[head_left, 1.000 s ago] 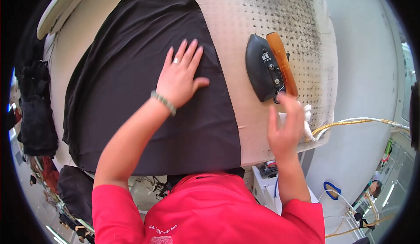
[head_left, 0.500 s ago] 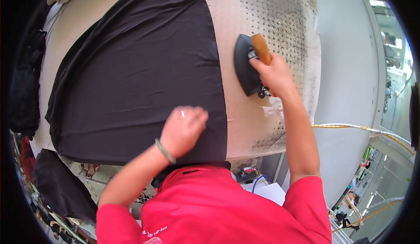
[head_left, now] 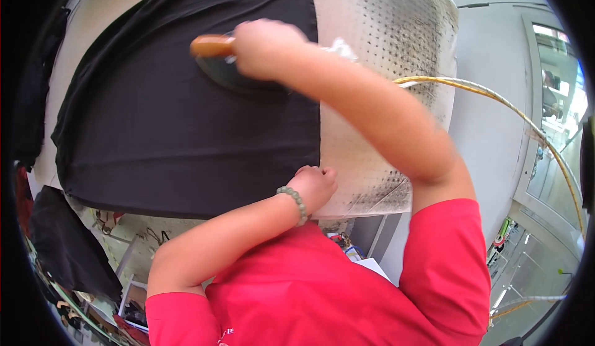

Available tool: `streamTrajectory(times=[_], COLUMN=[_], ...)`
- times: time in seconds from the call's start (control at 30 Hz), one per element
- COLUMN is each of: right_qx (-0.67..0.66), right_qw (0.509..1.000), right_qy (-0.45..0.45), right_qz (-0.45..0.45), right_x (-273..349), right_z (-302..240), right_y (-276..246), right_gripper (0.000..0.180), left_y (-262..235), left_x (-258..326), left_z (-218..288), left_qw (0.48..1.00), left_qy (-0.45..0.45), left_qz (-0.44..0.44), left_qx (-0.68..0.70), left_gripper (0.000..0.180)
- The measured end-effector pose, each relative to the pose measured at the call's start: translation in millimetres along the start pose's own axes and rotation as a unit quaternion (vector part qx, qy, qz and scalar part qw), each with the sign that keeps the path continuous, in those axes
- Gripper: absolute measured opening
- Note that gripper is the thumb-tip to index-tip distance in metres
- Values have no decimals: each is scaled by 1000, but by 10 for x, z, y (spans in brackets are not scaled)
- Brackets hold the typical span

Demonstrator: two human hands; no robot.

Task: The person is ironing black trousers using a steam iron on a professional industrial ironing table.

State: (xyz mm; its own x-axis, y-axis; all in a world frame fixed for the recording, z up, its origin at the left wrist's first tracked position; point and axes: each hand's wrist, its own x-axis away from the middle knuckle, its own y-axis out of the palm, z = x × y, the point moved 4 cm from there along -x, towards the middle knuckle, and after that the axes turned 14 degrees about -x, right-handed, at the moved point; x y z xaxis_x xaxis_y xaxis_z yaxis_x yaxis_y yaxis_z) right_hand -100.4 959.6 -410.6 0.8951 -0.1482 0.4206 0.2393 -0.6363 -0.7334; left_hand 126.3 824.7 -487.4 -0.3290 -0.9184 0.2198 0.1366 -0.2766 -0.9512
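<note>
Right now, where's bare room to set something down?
Bare table: upper right, beside the black cloth, above the white rag and hose; lower right, between the left hand and right forearm. Crowded: the cloth's upper right, where the right hand holds the iron and the forearm crosses the cloth's edge.

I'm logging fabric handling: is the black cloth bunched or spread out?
Spread out: the black cloth lies broad across the table, creased toward its upper left.

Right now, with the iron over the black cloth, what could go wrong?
The iron in the right hand might set creases where the black cloth is wrinkled. If hot and swept nearer, it could burn the left hand at the cloth's near right corner. The cords trailing off rightward might snag.
</note>
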Motion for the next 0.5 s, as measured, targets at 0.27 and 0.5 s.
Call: streamTrajectory(times=[0.27, 0.5], right_qx=[-33, 77], right_qw=[982, 993], right_qy=[25, -60], right_qz=[183, -73], right_x=[-89, 477], right_z=[1023, 885], right_y=[-690, -528], right_gripper=[31, 30], left_y=[-48, -14], left_x=[-142, -154], left_z=[117, 169], left_qw=[987, 965], left_qy=[34, 161], left_qz=[-155, -199], left_qx=[25, 57], left_gripper=[20, 19])
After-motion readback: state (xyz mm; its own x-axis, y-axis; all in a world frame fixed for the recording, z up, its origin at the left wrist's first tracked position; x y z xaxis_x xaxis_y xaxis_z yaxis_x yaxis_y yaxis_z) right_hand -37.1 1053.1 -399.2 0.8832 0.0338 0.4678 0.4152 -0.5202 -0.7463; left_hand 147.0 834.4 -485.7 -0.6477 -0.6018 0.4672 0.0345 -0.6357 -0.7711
